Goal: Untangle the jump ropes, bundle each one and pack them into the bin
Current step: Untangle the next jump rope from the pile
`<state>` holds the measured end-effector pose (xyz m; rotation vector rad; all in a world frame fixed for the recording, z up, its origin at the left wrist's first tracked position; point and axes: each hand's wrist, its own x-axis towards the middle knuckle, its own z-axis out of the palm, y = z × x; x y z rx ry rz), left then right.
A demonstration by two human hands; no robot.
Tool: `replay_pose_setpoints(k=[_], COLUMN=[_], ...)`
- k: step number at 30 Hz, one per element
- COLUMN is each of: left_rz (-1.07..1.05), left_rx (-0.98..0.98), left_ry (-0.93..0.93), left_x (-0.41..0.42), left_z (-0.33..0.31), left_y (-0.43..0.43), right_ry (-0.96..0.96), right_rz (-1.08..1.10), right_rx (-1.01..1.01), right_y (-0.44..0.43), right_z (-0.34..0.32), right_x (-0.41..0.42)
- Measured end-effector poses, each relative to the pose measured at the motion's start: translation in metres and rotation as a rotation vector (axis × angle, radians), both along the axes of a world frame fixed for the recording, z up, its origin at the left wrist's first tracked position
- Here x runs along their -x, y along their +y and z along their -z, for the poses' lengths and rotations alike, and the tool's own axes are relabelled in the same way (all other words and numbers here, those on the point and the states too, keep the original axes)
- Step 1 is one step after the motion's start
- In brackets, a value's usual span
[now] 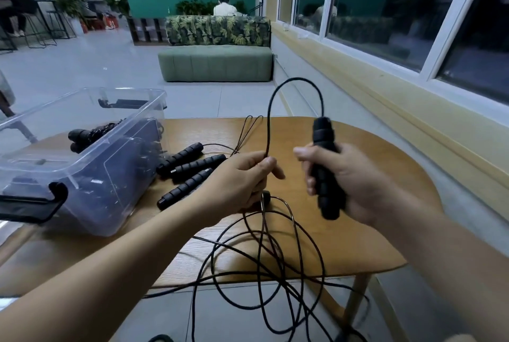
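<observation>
Gripping a handle upright, right hand (fingers curled); left hand pinches cord.

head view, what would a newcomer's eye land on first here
First, the two hands at centre: the right hand grips a black foam handle upright, while the left hand pinches its cord, which arcs up between them. Below, a tangle of black cord spills over the near edge of the wooden table. At left sits a clear bin, with three loose handles lying beside it.
</observation>
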<state>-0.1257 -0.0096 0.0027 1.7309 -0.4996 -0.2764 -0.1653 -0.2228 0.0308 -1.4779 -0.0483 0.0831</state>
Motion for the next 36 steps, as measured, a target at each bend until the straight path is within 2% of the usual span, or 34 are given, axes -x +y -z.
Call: replay_pose_setpoints(k=[3, 8, 13, 17, 22, 25, 28, 31, 36], left_rz=[-0.036, -0.047, -0.038, 0.021, 0.054, 0.032, -0.021, -0.076, -0.124], left_rx=[-0.203, -0.59, -0.71, -0.572, -0.222, -0.104, -0.059, -0.038, -0.127], left_ry=[-0.141, -0.389, -0.484, -0.426, -0.218, -0.13, -0.104, -0.116, -0.196], left_x=[0.0, 0.009, 0.017, 0.014, 0.015, 0.017, 0.017, 0.015, 0.012], left_z=[-0.005, -0.01, -0.01, 0.0, 0.0, -0.006, -0.008, -0.009, -0.009], left_y=[0.0, -0.007, -0.012, -0.009, -0.007, -0.007, -0.007, -0.005, -0.007], right_ry=[-0.012, -0.152, -0.162, -0.153, 0.021, 0.076, 0.073, 0.097, 0.066], right_rz=[0.006, 0.097, 0.109, 0.128, 0.28, 0.33, 0.275, 0.129, 0.05], right_rx=[0.006, 0.109, 0.221, 0.218, -0.184, -0.339, -0.299, -0.156, 0.044], right_y=[0.015, 0.021, 0.02, 0.02, -0.01, -0.035, -0.04, -0.025, 0.0], right_z=[0.011, 0.017, 0.013, 0.007, -0.011, -0.018, -0.018, -0.008, 0.003], right_x=[0.004, 0.0, 0.001, 0.004, -0.01, -0.019, -0.016, -0.007, 0.005])
